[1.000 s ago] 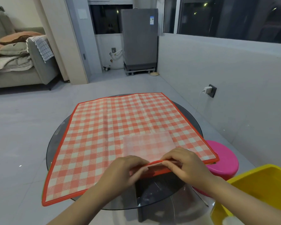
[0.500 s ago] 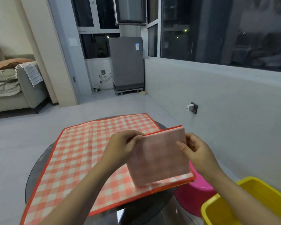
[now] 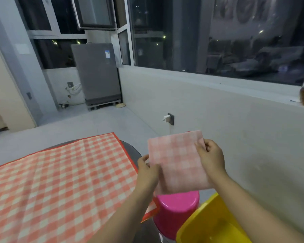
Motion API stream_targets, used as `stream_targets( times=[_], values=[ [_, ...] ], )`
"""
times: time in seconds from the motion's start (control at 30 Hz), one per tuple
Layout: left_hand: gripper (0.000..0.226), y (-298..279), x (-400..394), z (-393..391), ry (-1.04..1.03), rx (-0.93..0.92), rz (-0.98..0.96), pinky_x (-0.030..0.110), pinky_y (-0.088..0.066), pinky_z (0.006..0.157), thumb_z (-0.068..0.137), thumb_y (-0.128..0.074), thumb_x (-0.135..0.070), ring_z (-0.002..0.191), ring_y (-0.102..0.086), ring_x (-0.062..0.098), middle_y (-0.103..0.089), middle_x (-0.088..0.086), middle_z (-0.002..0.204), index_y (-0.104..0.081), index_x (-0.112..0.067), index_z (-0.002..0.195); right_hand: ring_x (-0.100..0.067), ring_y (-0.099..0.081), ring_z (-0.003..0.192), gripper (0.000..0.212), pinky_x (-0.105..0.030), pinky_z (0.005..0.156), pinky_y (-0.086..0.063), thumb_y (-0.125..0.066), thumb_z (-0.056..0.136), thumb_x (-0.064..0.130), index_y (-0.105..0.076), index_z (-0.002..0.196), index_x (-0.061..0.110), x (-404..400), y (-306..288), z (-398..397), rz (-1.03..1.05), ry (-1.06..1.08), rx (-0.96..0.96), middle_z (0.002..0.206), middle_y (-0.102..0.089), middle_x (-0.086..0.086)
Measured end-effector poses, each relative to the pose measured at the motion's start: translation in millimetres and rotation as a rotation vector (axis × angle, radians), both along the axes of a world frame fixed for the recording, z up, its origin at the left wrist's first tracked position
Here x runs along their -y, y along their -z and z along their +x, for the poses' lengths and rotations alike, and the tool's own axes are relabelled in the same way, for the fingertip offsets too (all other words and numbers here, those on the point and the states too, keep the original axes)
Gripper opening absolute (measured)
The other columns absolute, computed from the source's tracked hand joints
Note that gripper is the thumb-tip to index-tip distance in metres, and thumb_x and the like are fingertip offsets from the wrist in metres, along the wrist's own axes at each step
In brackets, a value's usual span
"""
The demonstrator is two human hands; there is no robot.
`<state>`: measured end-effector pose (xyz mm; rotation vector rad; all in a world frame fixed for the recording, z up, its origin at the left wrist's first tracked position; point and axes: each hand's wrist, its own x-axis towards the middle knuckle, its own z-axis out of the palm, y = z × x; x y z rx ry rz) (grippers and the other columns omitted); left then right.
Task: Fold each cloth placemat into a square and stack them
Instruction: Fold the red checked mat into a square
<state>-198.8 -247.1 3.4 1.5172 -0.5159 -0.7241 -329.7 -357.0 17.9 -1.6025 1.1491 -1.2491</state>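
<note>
Both hands have carried the folded placemat right, off the desk, above the stool. Left hand and right hand pinch opposite edges, fingers curled, likely to stack it aside.

Folded placemat: pale pink with a faint, washed-out white check; a thin red edge shows at its top corner.
Spread placemat: bold orange-red and cream gingham, bordered all round in solid orange-red.
Worktop: dark grey where it shows past the spread placemat's far corner.
Stool: bright magenta pink, glossy, just below the folded placemat.
Tub: vivid yellow, right of the stool.
Appliance: plain grey with a small blue-and-white label, far beyond the spread placemat.
Floor: pale grey.
Wall: off-white, with a black socket and a white plug.
</note>
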Motion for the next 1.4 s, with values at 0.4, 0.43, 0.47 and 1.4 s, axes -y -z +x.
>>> stream_targets(
  times=[0.4,0.43,0.47,1.4],
  values=[
    [0.042,111,127,-33,-0.355,0.008,0.222,0.031,-0.042,0.087,0.086,-0.041,0.003,0.089,-0.052,0.027,-0.042,0.015,0.129,-0.05,-0.009,0.125,-0.032,-0.053,0.106,0.064,-0.031,0.086,-0.044,-0.049,0.076,0.026,-0.035,0.139,0.023,107,108,-3,0.249,-0.116,-0.421,0.126,-0.046,-0.017],
    [0.043,121,132,-32,-0.369,0.018,0.241,0.03,-0.04,0.088,0.087,-0.04,0.004,0.093,-0.052,0.028,-0.04,0.016,0.132,-0.048,-0.007,0.128,-0.031,-0.05,0.112,0.066,-0.027,0.087,-0.041,-0.053,0.078,0.021,-0.031,0.141,0.019,110,121,-2,0.267,-0.134,-0.434,0.131,-0.04,-0.018],
    [0.045,132,136,-31,-0.378,0.024,0.259,0.031,-0.04,0.091,0.088,-0.04,0.005,0.102,-0.052,0.029,-0.039,0.016,0.135,-0.044,-0.006,0.131,-0.029,-0.045,0.118,0.069,-0.024,0.087,-0.037,-0.055,0.08,0.015,-0.028,0.143,0.017,112,133,0,0.282,-0.148,-0.446,0.134,-0.035,-0.017],
    [0.07,272,131,-1,0.29,0.665,0.789,0.041,0.004,0.117,0.097,-0.04,-0.031,0.145,0.011,0.031,0.012,0.019,0.156,0.0,-0.011,0.15,-0.026,-0.002,0.143,0.06,-0.04,0.114,-0.006,-0.048,0.093,0.043,-0.02,0.146,0.039,111,292,33,0.247,-0.189,-0.973,0.156,-0.005,-0.006]
  ],
)
